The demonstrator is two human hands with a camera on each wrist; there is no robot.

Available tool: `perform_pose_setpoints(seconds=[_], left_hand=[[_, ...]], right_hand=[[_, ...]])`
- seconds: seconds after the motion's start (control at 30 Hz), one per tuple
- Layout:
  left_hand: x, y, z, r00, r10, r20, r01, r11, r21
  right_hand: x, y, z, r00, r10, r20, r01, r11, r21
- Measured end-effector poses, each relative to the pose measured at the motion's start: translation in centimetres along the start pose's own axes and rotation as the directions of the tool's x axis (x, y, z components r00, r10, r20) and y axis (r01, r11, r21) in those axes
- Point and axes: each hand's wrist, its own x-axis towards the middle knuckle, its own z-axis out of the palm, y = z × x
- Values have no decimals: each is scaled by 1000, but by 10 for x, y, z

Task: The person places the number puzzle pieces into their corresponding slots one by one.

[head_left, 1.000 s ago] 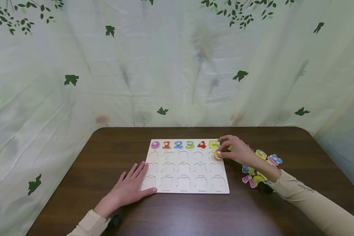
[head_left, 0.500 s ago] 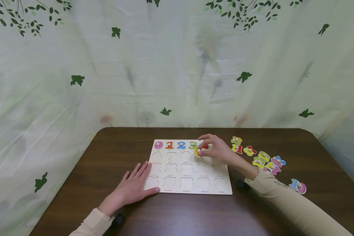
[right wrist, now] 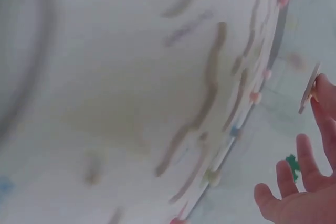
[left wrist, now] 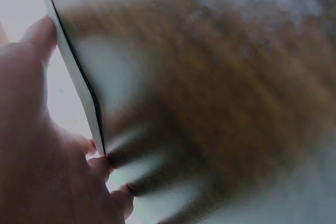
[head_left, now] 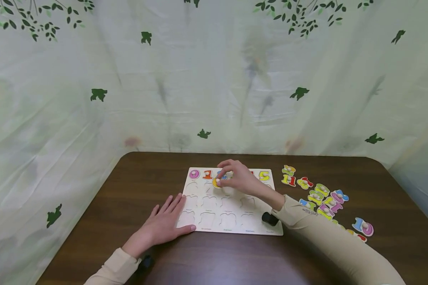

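A white number puzzle board [head_left: 219, 210] lies on the brown table, with 0 and 1 at its top left and 5 at the top right; outlined recesses fill the rows below. My left hand [head_left: 164, 222] rests along its left edge, fingers straight and thumb on the near-left corner. My right hand [head_left: 243, 180] pinches a yellow puzzle piece [head_left: 215, 183] by its knob, above the board's second row. That thin piece [right wrist: 308, 90] shows edge-on and apart from the board in the right wrist view. My right hand covers the middle top-row numbers.
Several colourful number pieces [head_left: 322, 198] lie loosely to the right of the board, some overlapping. A blue-and-purple piece [head_left: 363, 227] lies nearer the right sleeve [head_left: 328, 233], which hides part of the pile. Behind the table [head_left: 157, 170] hangs a pale leaf-print curtain [head_left: 217, 99].
My right hand has carried the yellow piece leftward from the board's right edge across the top rows. The 5 is uncovered again. My left hand has stayed at the board's edge.
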Motion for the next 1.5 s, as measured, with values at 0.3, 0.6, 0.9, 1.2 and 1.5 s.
perform_pose_setpoints(seconds=[0.3, 0.6, 0.9, 1.2, 1.5], left_hand=[[3, 1, -3, 1000, 0, 13, 0, 1000, 0], [-4, 18, -16, 998, 15, 62, -14, 1000, -9], [-1, 12, -6, 999, 22, 49, -21, 1000, -14], [-5, 11, -9, 999, 32, 15, -31, 999, -20], [-3, 3, -5, 1000, -11, 29, 11, 1000, 3]], right_hand=[[32, -14, 20, 998, -6, 61, 3, 999, 44], [53, -19, 42, 988, -45, 147, 49, 999, -23], [66, -19, 60, 983, -43, 180, 65, 991, -119], [69, -21, 61, 978, -90, 187, 135, 960, -246], [71, -22, 63, 972, -90, 216, 135, 970, -201]])
